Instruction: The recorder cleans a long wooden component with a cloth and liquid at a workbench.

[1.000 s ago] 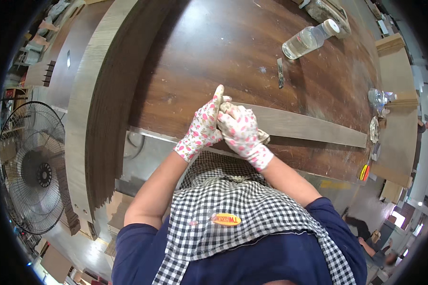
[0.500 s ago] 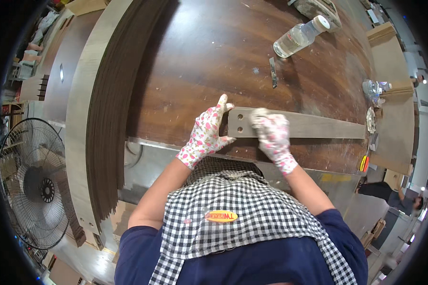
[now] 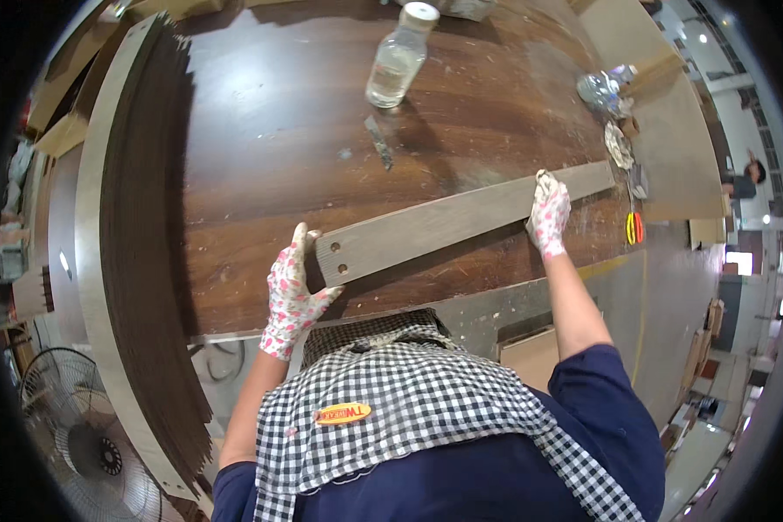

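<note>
A long, flat grey-brown wooden board (image 3: 444, 219) lies at a slant on the worktable, its left end lower in the view. Two round holes pierce it near that end. My left hand (image 3: 291, 291), in a floral glove with pale fingertips, grips this end between the thumb at the near corner and fingers at the far corner. Farther right, my right hand (image 3: 550, 217), gloved alike, rests across the board with its fingers bent together. Whatever may be under those fingers is hidden.
Tall stacked boards (image 3: 139, 217) stand along the left. Beyond the board are a clear bottle (image 3: 398, 65) and a thin blade-like strip (image 3: 378, 142). Orange-handled scissors (image 3: 634, 228), a crumpled wad (image 3: 618, 145) and another bottle (image 3: 598, 91) lie at right. A fan (image 3: 87, 444) stands lower left.
My right hand has slid along the board from near the holes toward the far right end. My left hand keeps the holed end. The whole view has shifted, and the board now slants.
</note>
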`<state>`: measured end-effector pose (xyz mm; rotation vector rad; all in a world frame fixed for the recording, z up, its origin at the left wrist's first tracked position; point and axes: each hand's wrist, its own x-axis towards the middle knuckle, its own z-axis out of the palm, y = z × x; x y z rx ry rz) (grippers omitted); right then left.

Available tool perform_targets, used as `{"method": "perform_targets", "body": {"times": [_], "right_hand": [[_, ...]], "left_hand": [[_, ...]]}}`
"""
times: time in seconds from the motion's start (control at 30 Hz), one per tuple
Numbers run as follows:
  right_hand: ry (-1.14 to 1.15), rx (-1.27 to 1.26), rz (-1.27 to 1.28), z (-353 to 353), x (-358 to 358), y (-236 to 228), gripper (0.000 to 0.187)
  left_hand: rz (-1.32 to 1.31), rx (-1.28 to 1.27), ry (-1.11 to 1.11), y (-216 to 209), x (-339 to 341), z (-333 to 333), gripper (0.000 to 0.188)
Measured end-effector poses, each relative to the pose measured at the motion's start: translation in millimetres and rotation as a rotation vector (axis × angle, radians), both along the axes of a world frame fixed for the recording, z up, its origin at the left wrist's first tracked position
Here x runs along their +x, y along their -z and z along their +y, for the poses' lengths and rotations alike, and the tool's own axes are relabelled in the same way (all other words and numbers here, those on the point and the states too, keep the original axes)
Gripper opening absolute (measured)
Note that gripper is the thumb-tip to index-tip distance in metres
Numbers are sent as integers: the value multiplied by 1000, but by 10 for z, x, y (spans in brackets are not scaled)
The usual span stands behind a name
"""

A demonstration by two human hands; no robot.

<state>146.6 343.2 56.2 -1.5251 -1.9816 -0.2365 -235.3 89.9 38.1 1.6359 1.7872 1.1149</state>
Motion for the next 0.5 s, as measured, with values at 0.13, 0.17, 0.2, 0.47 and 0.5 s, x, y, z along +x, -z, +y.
{"method": "perform_targets", "body": {"times": [0.13, 0.17, 0.2, 0.47, 0.5], "right_hand": [[-220, -349, -365, -575, -986, -98, 13], [-311, -23, -670, -852, -986, 299, 15], [-241, -193, -853, -1214, -1392, 30, 19], [-188, -160, 61, 438, 407, 59, 20], [-149, 56, -95, 557, 664, 157, 22]], "left_hand": [[386, -79, 55, -380, 126, 184, 116], [433, -21, 108, -539, 332, 358, 115], [435, -24, 129, -532, 513, 468, 114], [515, -101, 144, -306, 1089, 872, 110], [527, -128, 119, -317, 1130, 903, 111]]}}
